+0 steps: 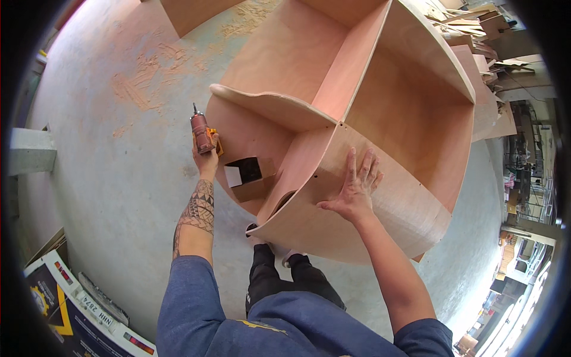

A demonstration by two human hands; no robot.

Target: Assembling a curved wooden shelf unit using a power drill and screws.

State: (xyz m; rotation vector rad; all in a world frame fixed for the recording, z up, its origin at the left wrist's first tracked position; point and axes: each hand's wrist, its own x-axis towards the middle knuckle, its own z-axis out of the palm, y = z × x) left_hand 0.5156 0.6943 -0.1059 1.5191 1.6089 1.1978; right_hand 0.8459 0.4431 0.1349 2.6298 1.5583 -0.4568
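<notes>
My left hand [206,160] is wrapped round a cordless drill [201,132], dark red with yellow parts, its bit pointing away from me. It hangs just left of a large curved plywood unit [386,178] with crossing panels that divide it into several compartments. My right hand [357,191] lies flat with fingers spread on the unit's near curved panel and holds nothing. Small dark holes show along that panel's edge, and a cut-out opening [284,201] is near its left end. In the near left compartment sits an open cardboard box [254,189], its inside dark.
Wood shavings [143,83] litter the grey floor [113,178] at the far left. A plywood piece [199,13] stands at the top. Wood offcuts [476,27] pile up at the far right. A concrete block [33,150] and a vehicle's rear [80,297] are on the left.
</notes>
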